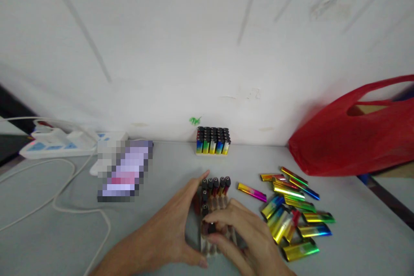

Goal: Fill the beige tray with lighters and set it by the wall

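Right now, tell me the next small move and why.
Probably seat the pinched lighter fully in the tray: its dark top sits between the fingertips of the right hand, the left hand curves around the tray's side, and nearby slots are unfilled.

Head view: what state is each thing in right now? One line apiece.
Near tray: partly filled, back row holding five lighters
Left hand: curved around the near tray's left side, grip unclear
Right hand: pinching a black-topped lighter
Far tray: packed with upright lighters
Loose lighters: lying scattered
Phone: screen lit, display blurred
Power strip: plugs in
White cable: slack
Red bag: bulging
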Available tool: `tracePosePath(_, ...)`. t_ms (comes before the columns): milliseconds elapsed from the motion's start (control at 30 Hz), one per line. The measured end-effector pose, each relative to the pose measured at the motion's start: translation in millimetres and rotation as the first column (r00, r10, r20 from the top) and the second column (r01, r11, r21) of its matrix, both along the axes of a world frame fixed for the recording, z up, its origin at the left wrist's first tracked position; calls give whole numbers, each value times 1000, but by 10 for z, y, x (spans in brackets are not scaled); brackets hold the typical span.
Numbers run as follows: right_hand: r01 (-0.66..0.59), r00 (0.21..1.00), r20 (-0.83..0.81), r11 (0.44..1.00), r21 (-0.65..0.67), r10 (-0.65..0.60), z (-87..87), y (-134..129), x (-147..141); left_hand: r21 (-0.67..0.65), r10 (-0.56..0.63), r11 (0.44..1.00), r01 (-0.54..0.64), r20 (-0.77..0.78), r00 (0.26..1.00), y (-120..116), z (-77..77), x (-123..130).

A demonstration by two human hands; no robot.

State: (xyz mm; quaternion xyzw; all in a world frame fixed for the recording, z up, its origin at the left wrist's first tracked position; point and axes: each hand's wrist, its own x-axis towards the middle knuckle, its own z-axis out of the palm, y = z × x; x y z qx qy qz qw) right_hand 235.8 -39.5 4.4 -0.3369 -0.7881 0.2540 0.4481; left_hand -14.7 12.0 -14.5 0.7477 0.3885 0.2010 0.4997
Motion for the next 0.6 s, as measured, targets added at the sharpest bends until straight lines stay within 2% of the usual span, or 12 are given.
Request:
tracePosePath(267, -40, 999, 42, 990, 133, 35, -10, 46, -68, 9, -12, 1000, 12, 21, 1000, 12, -117, -42)
tracePosePath(367, -14, 1000, 29, 992, 126, 10, -24, 16, -78, -2, -2, 1000, 2, 21, 1000, 19, -134, -45)
tracePosePath(433, 54, 999, -10, 993, 101, -53, -11, -23, -42, 6, -4, 1000, 4, 1, 1000, 15, -126, -50)
tracePosePath(500, 182, 983, -30, 982, 48, -181, 32, -66, 57, 23, 6, 1000, -6, -29, 1000, 6, -107, -54)
tracePosePath(600, 429, 903, 26, 902, -53, -428, 110, -103, 320, 26, 21, 999, -19, -88, 996, -12, -61, -46)
